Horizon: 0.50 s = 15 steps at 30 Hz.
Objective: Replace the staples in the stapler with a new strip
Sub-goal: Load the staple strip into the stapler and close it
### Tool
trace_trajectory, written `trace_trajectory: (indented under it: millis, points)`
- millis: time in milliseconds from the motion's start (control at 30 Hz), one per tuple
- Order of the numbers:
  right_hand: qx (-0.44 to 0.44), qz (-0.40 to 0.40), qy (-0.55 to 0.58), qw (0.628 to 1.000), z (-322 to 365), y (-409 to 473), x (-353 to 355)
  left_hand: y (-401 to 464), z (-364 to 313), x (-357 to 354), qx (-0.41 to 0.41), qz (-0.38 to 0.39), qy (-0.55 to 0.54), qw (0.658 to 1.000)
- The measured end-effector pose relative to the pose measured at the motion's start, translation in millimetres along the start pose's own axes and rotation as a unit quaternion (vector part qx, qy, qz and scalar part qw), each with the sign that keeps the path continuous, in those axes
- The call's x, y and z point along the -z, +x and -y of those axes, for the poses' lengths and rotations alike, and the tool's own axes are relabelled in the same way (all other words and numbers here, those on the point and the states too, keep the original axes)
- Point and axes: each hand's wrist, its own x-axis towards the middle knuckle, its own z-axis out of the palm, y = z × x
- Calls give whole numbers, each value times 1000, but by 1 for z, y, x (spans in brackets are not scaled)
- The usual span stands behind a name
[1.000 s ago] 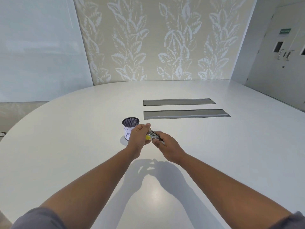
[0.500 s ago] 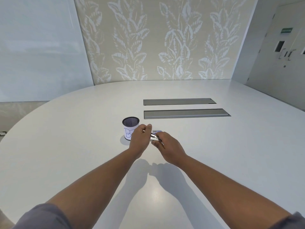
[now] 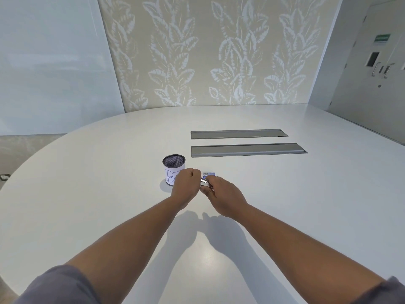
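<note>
Both hands lower than second ago, stapler now close over table; yellow part no longer visible. Left hand (image 3: 186,185) curled into fist round stapler's near end. Right hand (image 3: 221,194) pinching stapler (image 3: 205,183) by metal top. Step looks like working magazine: hold body steady, move metal part straight, no twisting. Small blue box (image 3: 209,174) just behind hands, probably staples. Mesh cup (image 3: 173,164) close by left knuckles. Table (image 3: 306,205) bare to right, edges far off.
</note>
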Motion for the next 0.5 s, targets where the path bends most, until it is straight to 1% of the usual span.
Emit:
trace_trajectory:
  millis: [100, 200, 300, 400, 500]
  points:
    - [-1, 17, -22, 1000, -1, 3, 1, 0, 2, 1, -7, 4, -3, 1000]
    - [-7, 31, -25, 999, -3, 4, 2, 2, 2, 1, -5, 17, -28, 999]
    - [-16, 37, -21, 999, -5, 3, 3, 2, 5, 2, -12, 53, -65, 996]
    - [-24, 38, 5, 999, -8, 3, 5, 1, 8, 4, -38, 82, -91, 992]
    - [-21, 54, 37, 998, -11, 4, 8, 0, 8, 5, -68, 65, -74, 993]
